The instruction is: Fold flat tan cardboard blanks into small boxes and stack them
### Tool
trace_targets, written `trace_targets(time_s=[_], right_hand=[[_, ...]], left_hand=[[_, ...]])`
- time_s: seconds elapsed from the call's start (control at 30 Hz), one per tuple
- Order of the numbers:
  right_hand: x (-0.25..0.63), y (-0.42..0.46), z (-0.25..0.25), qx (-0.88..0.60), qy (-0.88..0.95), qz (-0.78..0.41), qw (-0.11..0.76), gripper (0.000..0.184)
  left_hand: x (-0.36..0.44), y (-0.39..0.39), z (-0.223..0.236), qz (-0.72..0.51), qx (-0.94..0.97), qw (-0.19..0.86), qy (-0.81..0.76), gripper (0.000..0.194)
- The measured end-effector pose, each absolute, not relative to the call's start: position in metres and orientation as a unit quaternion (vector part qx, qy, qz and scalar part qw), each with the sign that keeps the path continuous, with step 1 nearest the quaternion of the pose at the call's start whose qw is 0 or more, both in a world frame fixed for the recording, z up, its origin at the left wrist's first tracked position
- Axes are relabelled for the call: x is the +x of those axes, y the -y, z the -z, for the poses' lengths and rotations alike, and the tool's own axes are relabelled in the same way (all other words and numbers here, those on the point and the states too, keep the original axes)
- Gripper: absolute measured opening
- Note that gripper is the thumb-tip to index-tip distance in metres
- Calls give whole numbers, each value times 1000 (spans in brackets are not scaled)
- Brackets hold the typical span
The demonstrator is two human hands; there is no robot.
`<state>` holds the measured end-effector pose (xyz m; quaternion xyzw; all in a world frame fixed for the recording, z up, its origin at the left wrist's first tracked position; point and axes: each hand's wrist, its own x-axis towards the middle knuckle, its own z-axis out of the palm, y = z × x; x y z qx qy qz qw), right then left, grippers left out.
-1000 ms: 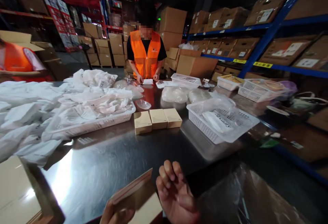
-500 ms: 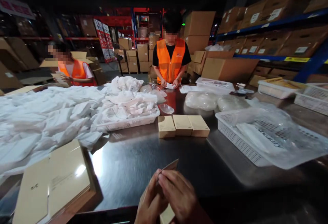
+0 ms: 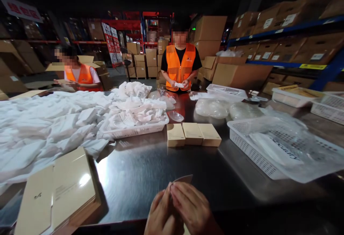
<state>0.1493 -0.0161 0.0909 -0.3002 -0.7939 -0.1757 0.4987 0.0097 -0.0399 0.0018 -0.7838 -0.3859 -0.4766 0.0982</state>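
Observation:
At the bottom centre, my left hand point(image 3: 161, 213) and my right hand point(image 3: 192, 206) pinch a small cream cardboard box point(image 3: 185, 179) between them. One flap of it sticks up past my fingertips, and a pale sliver shows below my hands. My palms and fingers hide most of the box. Beyond my hands, three small closed cream boxes point(image 3: 192, 133) stand side by side on the dark metal table point(image 3: 139, 177). A stack of flat cream cartons point(image 3: 72, 188) with printed text lies at the lower left.
White cloth-like packets point(image 3: 48, 120) heap over the left of the table, next to a filled white basket point(image 3: 134, 132). Another white basket point(image 3: 252, 152) with clear plastic bags stands at right. Across the table, a co-worker in an orange vest point(image 3: 179, 63) handles something white; another sits at left.
My hands have shifted slightly right with the box, still pinching its upper edge. The whole view has dipped a little, and the co-worker opposite has raised their head.

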Motion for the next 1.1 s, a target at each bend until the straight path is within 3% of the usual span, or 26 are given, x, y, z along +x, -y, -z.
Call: trace_targets(time_s=[0.07, 0.13, 0.3, 0.43, 0.7, 0.8, 0.87, 1.0, 1.1], right_hand=[[149, 14, -86, -315, 778, 187, 511, 23], [149, 13, -85, -320, 781, 165, 511, 22], [147, 16, -89, -310, 794, 178, 493, 29], [139, 17, -89, -337, 764, 203, 512, 23], [134, 16, -86, -327, 765, 167, 530, 19], [128, 11, -85, -329, 742, 159, 562, 17], [134, 7, -86, -344, 710, 47, 612, 16], [199, 6, -85, -370, 575, -179, 708, 21], [277, 26, -71, -394, 507, -221, 734, 13]], left_hand=[[10, 40, -5, 480, -780, 115, 385, 48], [10, 41, -7, 495, -769, 115, 388, 39], [11, 42, -7, 487, -768, 60, 411, 40], [10, 43, -4, 487, -779, 82, 386, 34], [11, 43, 2, 509, -764, 63, 392, 41], [14, 43, 7, 549, -739, -23, 389, 33], [16, 43, 10, 577, -696, -132, 406, 34], [12, 37, 16, 580, -614, -307, 438, 55], [1, 27, 23, 597, -586, -370, 404, 41]])
